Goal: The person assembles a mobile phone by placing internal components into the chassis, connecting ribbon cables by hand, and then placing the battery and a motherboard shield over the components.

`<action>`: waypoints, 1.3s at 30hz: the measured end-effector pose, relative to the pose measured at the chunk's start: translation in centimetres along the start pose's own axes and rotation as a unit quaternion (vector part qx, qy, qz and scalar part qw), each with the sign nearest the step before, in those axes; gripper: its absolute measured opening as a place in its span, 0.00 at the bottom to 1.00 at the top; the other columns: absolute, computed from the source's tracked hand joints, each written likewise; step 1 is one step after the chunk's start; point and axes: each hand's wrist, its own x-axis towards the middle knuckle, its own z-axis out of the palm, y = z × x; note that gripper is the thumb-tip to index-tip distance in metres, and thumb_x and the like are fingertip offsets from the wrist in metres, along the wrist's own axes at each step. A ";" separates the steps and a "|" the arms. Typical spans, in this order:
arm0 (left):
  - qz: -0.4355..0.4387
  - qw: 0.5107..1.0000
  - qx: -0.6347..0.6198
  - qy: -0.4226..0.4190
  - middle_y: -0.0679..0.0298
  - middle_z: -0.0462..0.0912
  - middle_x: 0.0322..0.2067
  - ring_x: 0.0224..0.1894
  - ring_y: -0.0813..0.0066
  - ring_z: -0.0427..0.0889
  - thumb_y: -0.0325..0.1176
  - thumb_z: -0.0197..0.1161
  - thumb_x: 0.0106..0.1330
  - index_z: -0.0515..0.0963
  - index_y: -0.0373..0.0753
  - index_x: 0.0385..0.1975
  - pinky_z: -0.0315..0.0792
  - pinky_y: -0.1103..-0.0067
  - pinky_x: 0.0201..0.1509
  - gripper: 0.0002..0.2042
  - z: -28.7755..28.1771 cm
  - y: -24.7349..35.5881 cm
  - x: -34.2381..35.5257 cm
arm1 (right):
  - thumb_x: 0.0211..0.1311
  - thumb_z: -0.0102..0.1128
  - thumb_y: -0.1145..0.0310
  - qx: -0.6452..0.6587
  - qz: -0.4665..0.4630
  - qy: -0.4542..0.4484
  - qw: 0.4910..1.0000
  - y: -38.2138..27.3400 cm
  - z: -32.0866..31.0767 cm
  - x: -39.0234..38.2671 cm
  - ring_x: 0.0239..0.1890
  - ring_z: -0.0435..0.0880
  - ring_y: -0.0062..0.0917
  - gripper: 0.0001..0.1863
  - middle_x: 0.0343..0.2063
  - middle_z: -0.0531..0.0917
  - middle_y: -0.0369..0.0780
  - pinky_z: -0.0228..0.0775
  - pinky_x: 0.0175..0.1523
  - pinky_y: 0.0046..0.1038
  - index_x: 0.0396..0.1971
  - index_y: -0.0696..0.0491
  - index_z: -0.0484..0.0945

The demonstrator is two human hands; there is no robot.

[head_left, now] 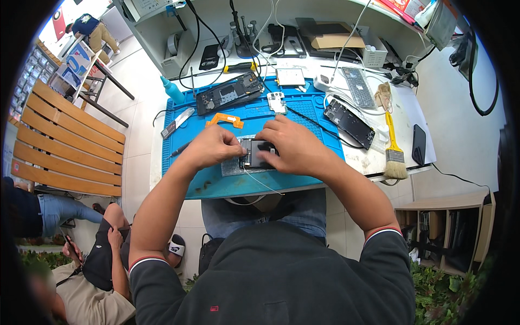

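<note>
An opened phone (253, 145) with a dark face and exposed parts at its left end lies on a clear plastic sheet (230, 169) near the mat's front edge. My left hand (214, 147) is closed in a pinch at the phone's left end; what sits between the fingertips is too small to make out. Gripping the phone's right side, my right hand (295, 145) has its thumb across the face and fingers over the far edge. A thin white wire (264, 184) trails from the phone toward me. Just beyond my left hand lies an orange flex cable (226, 120).
The blue repair mat (203, 187) carries a larger opened phone (230, 93), a knife (177, 122) and a teal bottle (172, 90). To the right are a disassembled phone (349, 123), a yellow-handled brush (394, 149) and a black phone (418, 144). A person sits at lower left.
</note>
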 end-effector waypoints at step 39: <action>0.380 0.853 0.319 0.162 0.69 0.85 0.28 0.28 0.67 0.87 0.35 0.77 0.63 0.97 0.51 0.43 0.80 0.69 0.30 0.10 1.4 -1.5 -3.4 | 0.70 0.79 0.55 -0.114 -0.075 -0.098 0.986 -0.8 -0.5 -1.5 0.62 0.83 0.41 0.30 0.55 0.85 0.44 0.76 0.68 0.43 0.71 0.39 0.86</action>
